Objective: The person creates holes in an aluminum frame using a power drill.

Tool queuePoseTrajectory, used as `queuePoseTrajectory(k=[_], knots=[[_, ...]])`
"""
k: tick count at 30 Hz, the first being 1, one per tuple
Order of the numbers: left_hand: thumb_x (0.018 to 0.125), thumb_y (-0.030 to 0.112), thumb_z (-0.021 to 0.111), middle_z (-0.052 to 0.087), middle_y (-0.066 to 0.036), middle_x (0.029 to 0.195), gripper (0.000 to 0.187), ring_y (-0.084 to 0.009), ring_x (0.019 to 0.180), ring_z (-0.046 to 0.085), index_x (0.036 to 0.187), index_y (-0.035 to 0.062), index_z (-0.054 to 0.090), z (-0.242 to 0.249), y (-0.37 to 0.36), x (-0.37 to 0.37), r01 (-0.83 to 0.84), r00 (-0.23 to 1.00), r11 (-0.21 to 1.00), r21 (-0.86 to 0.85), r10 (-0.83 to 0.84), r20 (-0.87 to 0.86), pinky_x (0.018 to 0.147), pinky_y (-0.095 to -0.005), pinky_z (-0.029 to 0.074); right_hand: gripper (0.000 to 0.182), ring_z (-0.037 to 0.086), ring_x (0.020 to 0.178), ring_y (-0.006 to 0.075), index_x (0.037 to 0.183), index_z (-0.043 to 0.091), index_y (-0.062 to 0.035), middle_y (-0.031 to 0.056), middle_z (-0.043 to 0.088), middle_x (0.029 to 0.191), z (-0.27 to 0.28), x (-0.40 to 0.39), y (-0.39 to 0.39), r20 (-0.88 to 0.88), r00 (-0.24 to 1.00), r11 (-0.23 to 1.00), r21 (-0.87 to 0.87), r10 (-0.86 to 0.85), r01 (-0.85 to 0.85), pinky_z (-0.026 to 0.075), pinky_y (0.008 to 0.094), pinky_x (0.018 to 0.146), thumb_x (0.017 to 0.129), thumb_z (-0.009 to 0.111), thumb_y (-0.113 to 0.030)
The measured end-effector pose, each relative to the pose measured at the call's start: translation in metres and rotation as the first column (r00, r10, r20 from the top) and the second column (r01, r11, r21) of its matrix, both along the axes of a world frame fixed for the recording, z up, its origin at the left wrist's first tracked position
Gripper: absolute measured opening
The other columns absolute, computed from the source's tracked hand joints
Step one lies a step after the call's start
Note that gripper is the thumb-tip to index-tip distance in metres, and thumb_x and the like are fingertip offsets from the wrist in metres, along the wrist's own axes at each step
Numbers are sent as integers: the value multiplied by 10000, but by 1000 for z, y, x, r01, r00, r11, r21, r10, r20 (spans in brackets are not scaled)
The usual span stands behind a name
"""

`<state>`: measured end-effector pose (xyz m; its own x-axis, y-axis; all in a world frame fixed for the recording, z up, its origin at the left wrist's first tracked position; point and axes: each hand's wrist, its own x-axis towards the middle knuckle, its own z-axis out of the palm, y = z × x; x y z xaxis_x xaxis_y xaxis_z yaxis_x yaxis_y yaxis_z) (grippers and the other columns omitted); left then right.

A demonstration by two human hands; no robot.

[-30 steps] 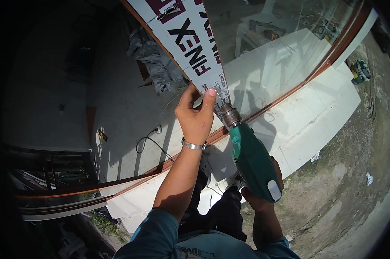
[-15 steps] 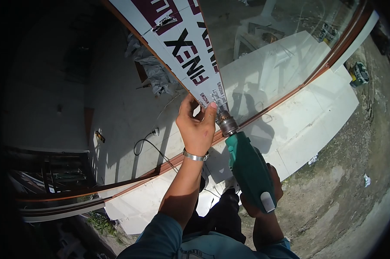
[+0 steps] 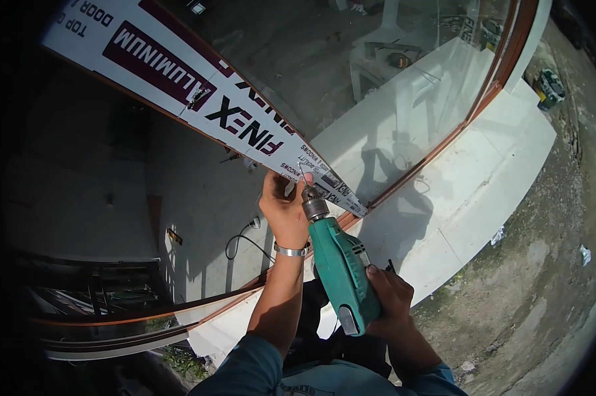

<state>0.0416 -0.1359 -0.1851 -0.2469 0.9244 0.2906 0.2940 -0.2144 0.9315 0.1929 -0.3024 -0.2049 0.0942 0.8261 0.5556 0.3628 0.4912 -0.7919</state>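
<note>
My right hand point(image 3: 391, 297) grips a green electric drill point(image 3: 339, 267) by its handle. The drill's metal chuck point(image 3: 315, 204) points away from me, and its thin bit meets the face of an aluminum door frame point(image 3: 199, 109) covered in white film printed FINEX. Close beside the chuck, my left hand point(image 3: 286, 214) holds the frame's left edge. Its thumb lies on the film near the bit, and the other fingers curl behind the edge, partly hidden. A metal watch band point(image 3: 291, 251) circles the left wrist.
A glass pane point(image 3: 403, 125) stands right of the frame, above a brown sill track point(image 3: 417, 168). A black cord point(image 3: 232, 244) with a plug lies on the floor at left. A green container point(image 3: 549, 89) sits at the far right, beside the pale tiled ledge point(image 3: 496, 171).
My view has turned, so the frame now slants more to the left. The drill appears further left and more upright, with its bit still at the frame. Both hands keep their holds.
</note>
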Motion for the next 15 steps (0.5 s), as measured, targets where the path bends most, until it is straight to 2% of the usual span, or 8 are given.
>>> queuePoseTrajectory(k=[5, 7, 8, 10, 15], knots=[[848, 16, 741, 688, -114, 985, 384, -134, 919, 635, 1178, -81, 569, 5, -2, 4, -21, 998, 1000, -5, 21, 51, 829, -266, 502, 778, 696, 787, 310, 1303, 514, -21, 178, 680, 1000, 1, -6, -4, 50, 999, 1000, -12, -18, 18, 566, 393, 690, 637, 791, -313], [838, 14, 746, 695, -123, 1000, 395, -148, 930, 647, 1178, -84, 572, 1, -1, 1, 1, 1000, 999, 37, -2, 29, 832, -277, 506, 789, 693, 783, 302, 1307, 510, -27, 175, 678, 999, 1, -7, -5, -42, 999, 999, -50, -14, 12, 561, 391, 674, 626, 797, -303], [838, 14, 746, 695, -123, 1000, 395, -148, 930, 647, 1178, -84, 572, 1, 0, 0, -8, 999, 999, 44, 6, 37, 832, -277, 506, 789, 693, 783, 302, 1307, 510, -27, 175, 678, 999, 1, -8, -4, -34, 999, 999, -43, -5, 4, 561, 391, 674, 626, 797, -303], [826, 12, 752, 701, -137, 1019, 408, -169, 956, 657, 1179, -86, 573, -1, 2, -1, -9, 1000, 999, 50, 10, -11, 834, -288, 510, 809, 686, 767, 295, 1317, 508, -42, 168, 672, 986, 1, -9, 0, 120, 990, 996, 67, -71, 64, 555, 382, 660, 614, 812, -306], [815, 6, 757, 683, -176, 1102, 464, -210, 1007, 660, 1220, -96, 554, -6, 2, 0, -14, 997, 1000, 9, 13, 78, 850, -314, 544, 739, 676, 757, 285, 1317, 519, -73, 164, 659, 1000, 11, -7, -1, 217, 974, 996, 69, -69, 56, 550, 374, 670, 674, 785, -320]])
